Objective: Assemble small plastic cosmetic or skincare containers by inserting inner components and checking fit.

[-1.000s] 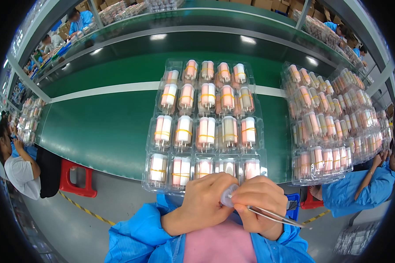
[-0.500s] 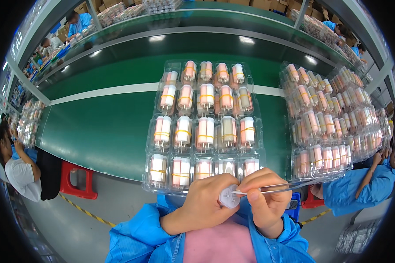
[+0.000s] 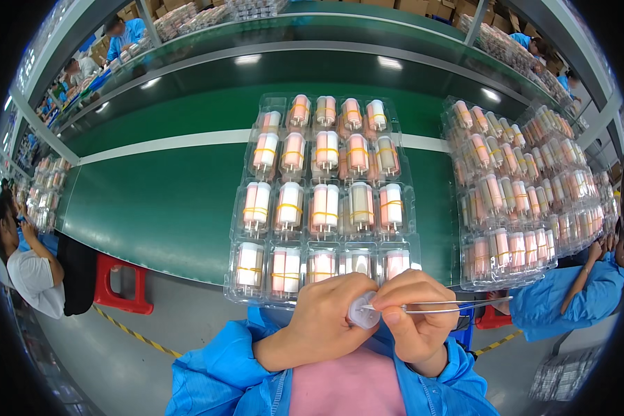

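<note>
In front of my chest, my left hand is closed around a part with a pale, translucent round end; the rest of the part is hidden in the fist. My right hand pinches metal tweezers, whose back end sticks out to the right. The tips meet the pale end face, and I cannot make out whether they grip anything there. Just beyond both hands lies a clear plastic tray with rows of white, pink and grey cylinder bundles, bound by yellow bands.
The green work surface has a white stripe across it. More loaded clear trays are stacked at the right. A person in white sits at the left near a red stool; a person in blue is at the right.
The tweezers have swung so that their back end sits lower and nearer, and they lie closer to level. My right fingers have shifted slightly; my left hand stays almost in place.
</note>
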`<move>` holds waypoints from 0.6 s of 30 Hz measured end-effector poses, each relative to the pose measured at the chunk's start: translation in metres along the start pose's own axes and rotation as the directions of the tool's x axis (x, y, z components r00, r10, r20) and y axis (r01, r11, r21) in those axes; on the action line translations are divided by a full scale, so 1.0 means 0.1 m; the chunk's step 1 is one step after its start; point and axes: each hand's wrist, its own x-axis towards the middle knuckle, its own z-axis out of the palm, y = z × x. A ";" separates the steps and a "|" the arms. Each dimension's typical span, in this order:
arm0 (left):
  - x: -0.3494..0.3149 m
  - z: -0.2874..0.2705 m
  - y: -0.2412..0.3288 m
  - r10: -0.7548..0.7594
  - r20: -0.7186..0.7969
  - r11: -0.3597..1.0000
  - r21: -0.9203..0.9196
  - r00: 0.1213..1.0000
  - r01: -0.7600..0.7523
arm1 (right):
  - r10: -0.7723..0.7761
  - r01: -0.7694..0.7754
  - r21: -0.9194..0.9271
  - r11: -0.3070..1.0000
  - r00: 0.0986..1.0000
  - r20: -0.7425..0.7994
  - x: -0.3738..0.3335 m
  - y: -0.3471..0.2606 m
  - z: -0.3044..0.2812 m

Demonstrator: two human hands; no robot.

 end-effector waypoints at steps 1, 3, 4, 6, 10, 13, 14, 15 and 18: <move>0.00 0.00 0.00 0.003 -0.004 1.000 0.013 1.000 -0.003 | 0.007 -0.007 0.002 1.000 1.000 -0.004 0.00 0.00 0.00; 0.01 0.00 0.00 0.018 -0.012 0.999 0.043 1.000 -0.017 | 0.015 -0.015 0.006 1.000 1.000 -0.007 0.00 0.00 0.00; 0.01 0.00 0.00 0.025 -0.016 0.998 0.057 1.000 -0.024 | 0.019 -0.019 0.008 1.000 1.000 -0.009 -0.01 0.01 0.00; 0.01 0.00 0.00 0.042 -0.025 0.996 0.075 0.999 -0.040 | 0.017 -0.017 0.006 1.000 1.000 0.006 0.00 0.01 -0.01; 0.01 0.01 0.01 0.051 -0.031 0.997 0.065 0.998 -0.049 | 0.038 -0.034 0.130 0.991 0.999 -0.026 -0.04 0.06 -0.03; 0.02 0.01 0.01 0.051 -0.053 0.996 0.077 0.997 -0.046 | 0.033 0.004 0.225 0.974 0.986 -0.161 -0.11 0.10 0.01; 0.03 0.01 0.01 0.064 -0.070 0.992 0.111 0.996 -0.056 | 0.038 0.002 0.222 0.975 0.984 -0.176 -0.12 0.10 0.02; 0.03 0.02 0.01 0.076 -0.087 0.987 0.147 0.993 -0.063 | 0.044 -0.002 0.219 0.976 0.981 -0.189 -0.13 0.10 0.03; 0.04 0.01 0.00 0.135 -0.122 0.959 0.266 0.983 -0.098 | 0.032 -0.008 0.151 0.988 0.987 -0.157 -0.14 0.09 0.01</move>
